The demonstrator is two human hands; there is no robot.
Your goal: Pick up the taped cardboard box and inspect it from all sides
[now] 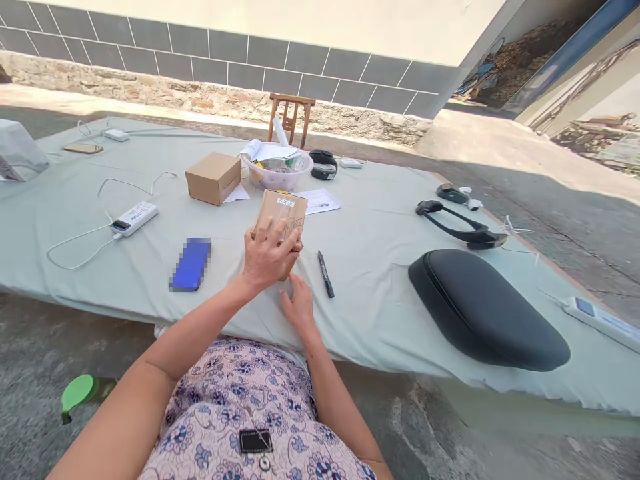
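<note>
Left fingers (pixel 275 231) across printed brown box (pixel 287 211)

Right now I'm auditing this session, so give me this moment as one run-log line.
left hand: on brown box | right hand: at its near end | black pen: lying right of the box

Left hand (pixel 267 257) covers part of the brown box (pixel 280 208), hiding some of its face. White package (pixel 19 150) at left and white device (pixel 603 323) at right cut off by picture edges. Blue object (pixel 191 265) pixelated; lettering on pen (pixel 326 274) illegible.
</note>
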